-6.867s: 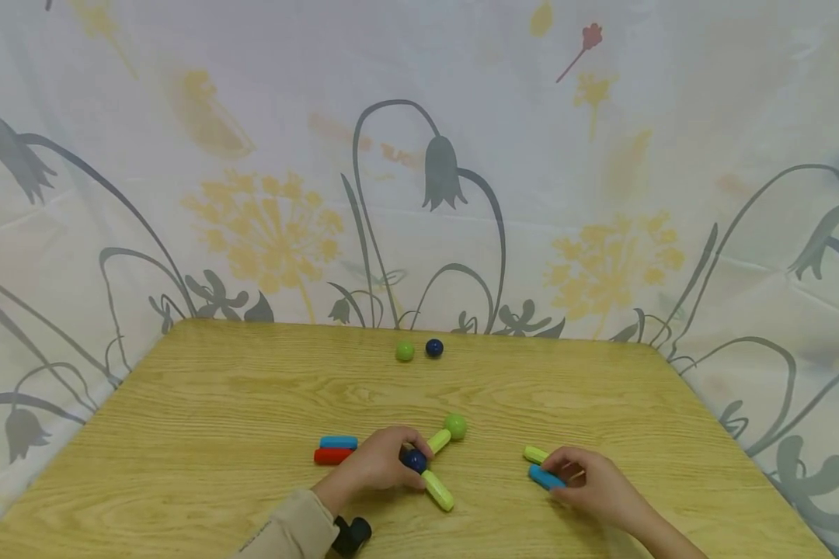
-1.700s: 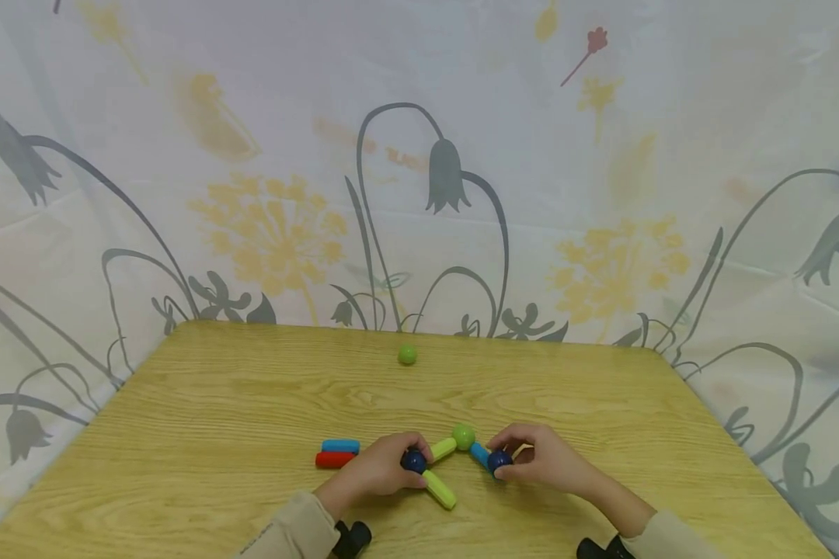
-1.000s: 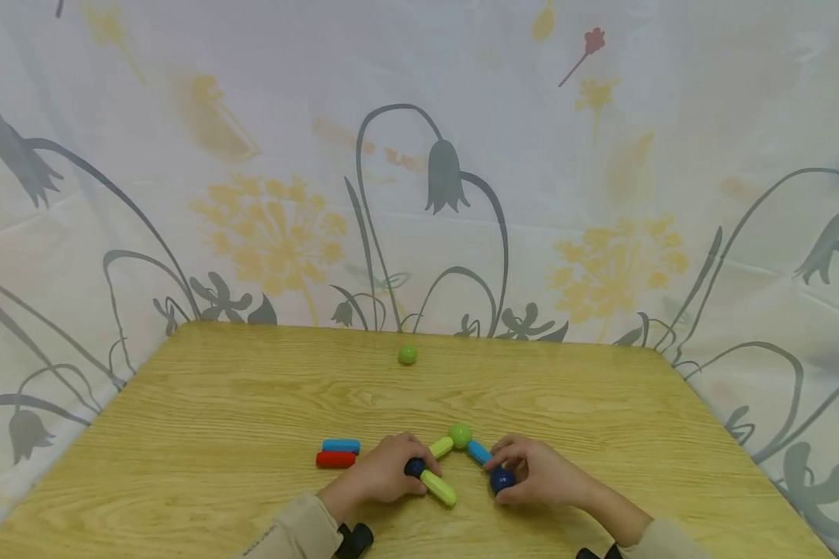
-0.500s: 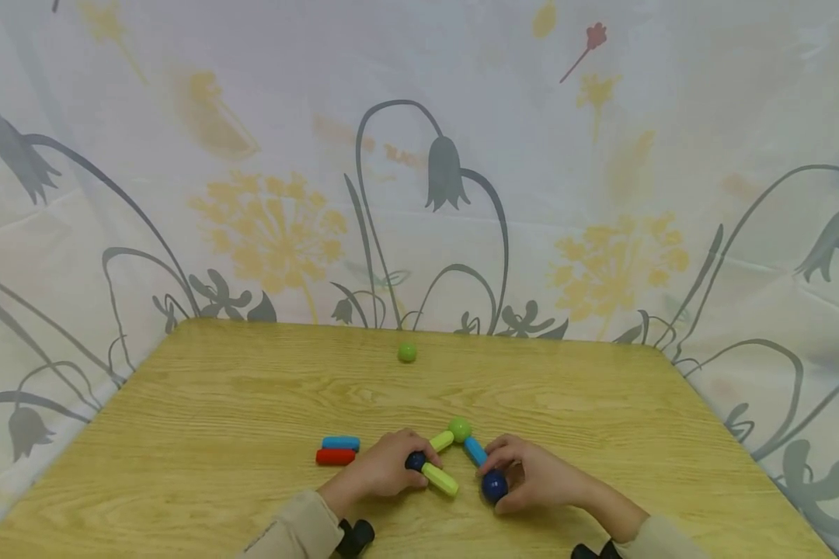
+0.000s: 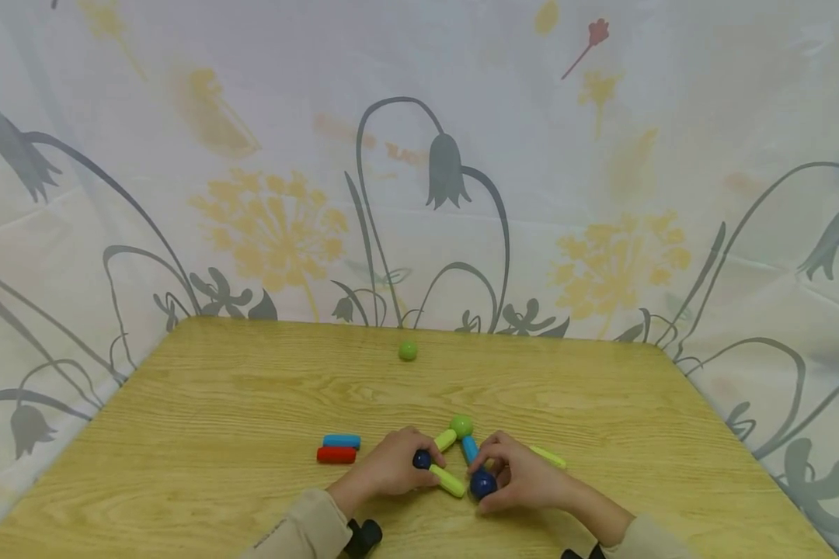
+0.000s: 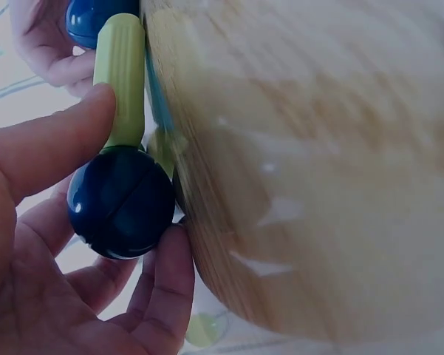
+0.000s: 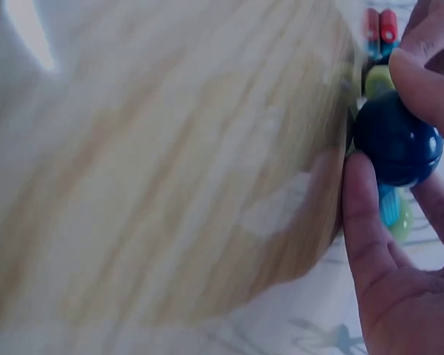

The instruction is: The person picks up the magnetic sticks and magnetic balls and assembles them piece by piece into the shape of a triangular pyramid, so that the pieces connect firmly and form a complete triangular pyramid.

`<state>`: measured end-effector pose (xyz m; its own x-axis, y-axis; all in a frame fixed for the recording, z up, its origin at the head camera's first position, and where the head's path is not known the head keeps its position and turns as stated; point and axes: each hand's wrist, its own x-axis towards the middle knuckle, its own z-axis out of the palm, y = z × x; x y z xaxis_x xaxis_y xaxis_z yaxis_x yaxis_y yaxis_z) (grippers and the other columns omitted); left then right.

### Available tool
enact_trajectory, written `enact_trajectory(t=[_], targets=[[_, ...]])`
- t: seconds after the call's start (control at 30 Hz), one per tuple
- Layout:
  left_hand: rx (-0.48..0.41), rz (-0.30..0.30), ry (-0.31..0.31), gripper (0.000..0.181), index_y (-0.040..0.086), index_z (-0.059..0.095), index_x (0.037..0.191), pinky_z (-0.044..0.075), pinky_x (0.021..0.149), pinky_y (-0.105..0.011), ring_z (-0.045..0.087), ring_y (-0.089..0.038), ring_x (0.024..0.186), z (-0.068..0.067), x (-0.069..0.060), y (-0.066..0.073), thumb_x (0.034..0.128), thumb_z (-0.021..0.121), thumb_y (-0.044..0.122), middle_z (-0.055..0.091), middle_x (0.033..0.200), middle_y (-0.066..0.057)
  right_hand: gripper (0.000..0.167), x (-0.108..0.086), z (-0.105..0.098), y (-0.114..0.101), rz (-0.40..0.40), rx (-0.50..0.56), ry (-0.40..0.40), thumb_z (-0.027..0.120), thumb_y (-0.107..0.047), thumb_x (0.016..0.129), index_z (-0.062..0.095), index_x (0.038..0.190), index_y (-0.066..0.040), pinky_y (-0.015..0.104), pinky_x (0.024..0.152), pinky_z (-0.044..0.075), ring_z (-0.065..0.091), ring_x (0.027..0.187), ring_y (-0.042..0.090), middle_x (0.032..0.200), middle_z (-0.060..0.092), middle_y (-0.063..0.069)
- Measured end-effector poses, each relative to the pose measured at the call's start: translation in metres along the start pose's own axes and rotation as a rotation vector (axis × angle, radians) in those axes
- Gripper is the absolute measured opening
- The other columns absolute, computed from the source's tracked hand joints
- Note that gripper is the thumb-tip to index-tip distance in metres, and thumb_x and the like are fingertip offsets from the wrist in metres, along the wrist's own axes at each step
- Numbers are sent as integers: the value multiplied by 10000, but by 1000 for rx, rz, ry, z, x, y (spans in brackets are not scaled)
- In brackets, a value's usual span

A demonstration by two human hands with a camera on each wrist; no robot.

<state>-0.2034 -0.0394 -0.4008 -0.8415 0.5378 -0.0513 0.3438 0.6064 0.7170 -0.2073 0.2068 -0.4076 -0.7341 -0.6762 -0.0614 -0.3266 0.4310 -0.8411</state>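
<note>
At lower ctr of head view, on desk (image 5: pixel 252 380): L hand (image 5: pixel 397 463) w/ thumb + fingers curled, grip clamped on L navy ball (image 5: pixel 422 460). R hand (image 5: pixel 527 475) grip likewise clamped on R navy ball (image 5: pixel 483 484), slightly lower in frame. Near lime rod (image 5: pixel 447 480) runs from L navy ball toward lower right, end just beside R navy ball; contact can't tell. Far lime rod (image 5: pixel 445 441) slants up to joint green ball (image 5: pixel 461 426), which also meets steep blue rod (image 5: pixel 469 449), lower end behind R fingers. Third lime rod (image 5: pixel 551 456), partly hidden, behind R hand. Left of L hand: loose blue rod (image 5: pixel 342 441) alongside red rod (image 5: pixel 336 455). Upper ctr of desk: lone green ball (image 5: pixel 409 351), well apart.
</note>
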Motion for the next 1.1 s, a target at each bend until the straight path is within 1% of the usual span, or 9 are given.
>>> enact_trajectory(t=[0.2,0.3,0.4,0.53,0.6,0.77,0.87,0.97,1.1], targets=[[38,20,0,100,183,681,910,401,798,-337,488,-200,897,1,1,0,821,725,199,523,955,15,351,2,7,-4,6,-38,37,799,-131,738,622,1034,-67,237,686,486,519,815,138,1046,410,98],[77,31,-13,141,197,689,951,398,823,-358,491,-215,932,1,2,0,816,729,210,529,999,-1,354,2,10,-6,12,-36,38,804,-131,733,614,1024,-63,230,685,484,516,816,141,1055,401,101],[146,50,-25,189,226,700,979,387,846,-375,483,-228,981,2,2,1,797,747,211,524,1057,-15,355,2,10,-7,15,-38,37,805,-130,731,607,1019,-69,227,683,484,510,819,146,1062,397,101],[194,71,-10,181,236,706,948,374,825,-344,472,-197,950,4,2,3,783,757,182,517,1031,5,360,1,10,-7,6,-42,34,806,-128,729,604,1021,-73,230,687,484,506,825,149,1067,396,101],[186,76,2,162,222,700,937,370,828,-342,475,-181,924,4,1,3,792,747,168,513,1003,18,367,0,10,-7,1,-49,34,807,-130,728,601,1028,-79,233,688,480,501,828,146,1072,398,99],[179,87,11,155,202,680,974,364,876,-374,498,-187,950,4,1,2,824,716,179,518,1000,17,411,-2,11,-8,-29,-63,34,803,-147,734,565,1064,-86,243,693,481,500,838,134,1062,403,93],[169,86,12,159,205,674,980,366,868,-368,494,-197,950,4,0,1,828,712,177,520,1002,14,456,-3,10,-7,-38,-46,16,794,-168,750,535,1112,-70,251,707,492,516,849,137,1062,407,100],[143,81,11,163,201,678,975,368,847,-350,482,-201,945,4,0,0,821,718,166,521,1006,10,486,-3,7,-6,-8,9,-12,771,-165,777,518,1174,-47,258,720,496,547,855,152,1092,439,110],[118,71,10,165,196,683,972,373,832,-342,473,-209,938,3,-1,0,816,721,158,523,1007,5,503,-3,2,-5,35,84,-33,750,-112,789,513,1221,-14,264,731,495,574,864,186,1113,492,114]])
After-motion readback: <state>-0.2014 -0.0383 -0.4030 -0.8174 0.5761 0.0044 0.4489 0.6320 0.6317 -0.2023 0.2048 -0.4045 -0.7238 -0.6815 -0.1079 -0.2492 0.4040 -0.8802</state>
